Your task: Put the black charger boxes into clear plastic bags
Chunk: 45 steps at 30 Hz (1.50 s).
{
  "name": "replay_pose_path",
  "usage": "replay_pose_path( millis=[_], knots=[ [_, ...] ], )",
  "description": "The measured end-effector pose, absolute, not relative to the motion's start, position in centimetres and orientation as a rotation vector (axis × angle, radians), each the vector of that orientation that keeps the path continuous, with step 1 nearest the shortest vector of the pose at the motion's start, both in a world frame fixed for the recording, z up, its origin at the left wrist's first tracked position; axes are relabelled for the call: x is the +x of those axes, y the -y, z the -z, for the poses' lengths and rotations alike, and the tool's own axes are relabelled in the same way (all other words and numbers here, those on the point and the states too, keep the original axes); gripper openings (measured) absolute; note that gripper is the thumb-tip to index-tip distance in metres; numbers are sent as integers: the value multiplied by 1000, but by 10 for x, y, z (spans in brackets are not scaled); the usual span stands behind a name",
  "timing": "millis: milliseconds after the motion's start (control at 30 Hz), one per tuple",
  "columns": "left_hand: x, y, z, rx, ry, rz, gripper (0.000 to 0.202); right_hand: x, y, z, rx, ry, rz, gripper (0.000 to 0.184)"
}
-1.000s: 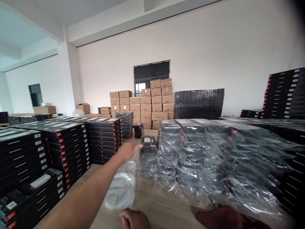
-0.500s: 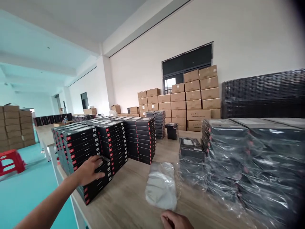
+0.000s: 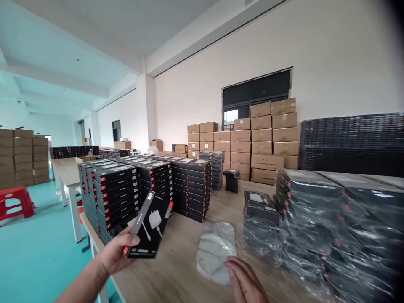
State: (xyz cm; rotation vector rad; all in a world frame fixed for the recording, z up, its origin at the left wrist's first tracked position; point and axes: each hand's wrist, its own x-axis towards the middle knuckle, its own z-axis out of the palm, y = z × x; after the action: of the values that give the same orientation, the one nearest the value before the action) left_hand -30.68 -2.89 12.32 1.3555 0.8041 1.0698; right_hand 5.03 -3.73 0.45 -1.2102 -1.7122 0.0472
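My left hand [image 3: 117, 251] grips a black charger box [image 3: 145, 235] by its lower left end, raised above the table and tilted. Its front shows a white plug and cable, with red at the corners. Behind it stand stacks of matching black boxes [image 3: 118, 191]. My right hand [image 3: 245, 278] is at the near right edge of a pile of clear plastic bags [image 3: 213, 248] lying flat on the table. Its fingers are pressed together on the bag edge; the thumb is partly hidden.
Plastic-wrapped black boxes [image 3: 307, 210] are stacked to the right, a shorter wrapped stack [image 3: 260, 219] beside them. Cardboard cartons [image 3: 261, 134] line the wall behind the wooden table [image 3: 176, 261]. A red stool [image 3: 15, 204] stands on the floor at the left.
My left hand, earlier resting over a low stack, has lifted a charger box and turned its front toward me. My right hand has moved up to the plastic bags. The view has shifted slightly.
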Motion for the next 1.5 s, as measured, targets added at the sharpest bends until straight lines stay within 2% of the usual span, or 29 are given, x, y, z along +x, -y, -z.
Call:
replay_pose_path(
  millis=[133, 267, 433, 500, 600, 667, 800, 967, 1000, 1133, 1167, 1200, 1333, 1433, 1500],
  knots=[
    [-260, 36, -82, 947, -395, -1032, 83, 52, 15, -7, -1273, 1760, 6, 43],
    [-219, 41, -71, 668, -153, -928, 91, 53, 4, -21, -1526, 1827, -114, 43],
    [-194, 41, -62, 565, -68, -861, 95, 45, -13, -40, -1832, 1888, -213, 17],
    [-189, 37, -47, 562, -64, -835, 87, 40, -21, -38, -1870, 1875, -223, 12],
    [-184, 29, -24, 593, -72, -811, 70, 36, -29, -30, -1866, 1858, -266, 17],
    [-181, 26, -17, 610, -138, -758, 65, 37, -30, -28, -1818, 1841, -300, 23],
    [-176, 29, -26, 554, -389, -764, 62, 50, -18, -37, -1695, 1762, -311, 37],
    [-169, 29, -35, 802, -507, -898, 42, 66, 18, -42, -1565, 1595, -355, 45],
    [-168, 27, -33, 858, -528, -933, 44, 67, 25, -41, -1540, 1534, -380, 44],
    [-165, 21, -24, 1083, -648, -1025, 87, 69, 44, -35, -1473, 1414, -438, 41],
    [-165, 21, -23, 1145, -664, -1021, 88, 69, 46, -35, -1462, 1436, -440, 40],
    [-164, 22, -23, 1204, -675, -1012, 82, 68, 48, -37, -1451, 1479, -439, 39],
    [-165, 28, -30, 1348, -716, -996, 34, 57, 56, -50, -1329, 1802, -343, 31],
    [-166, 32, -35, 1367, -711, -972, 44, 47, 59, -54, -1232, 2041, -216, 28],
    [-165, 32, -34, 1380, -721, -965, 40, 41, 59, -52, -1232, 2124, -122, 29]
  ],
)
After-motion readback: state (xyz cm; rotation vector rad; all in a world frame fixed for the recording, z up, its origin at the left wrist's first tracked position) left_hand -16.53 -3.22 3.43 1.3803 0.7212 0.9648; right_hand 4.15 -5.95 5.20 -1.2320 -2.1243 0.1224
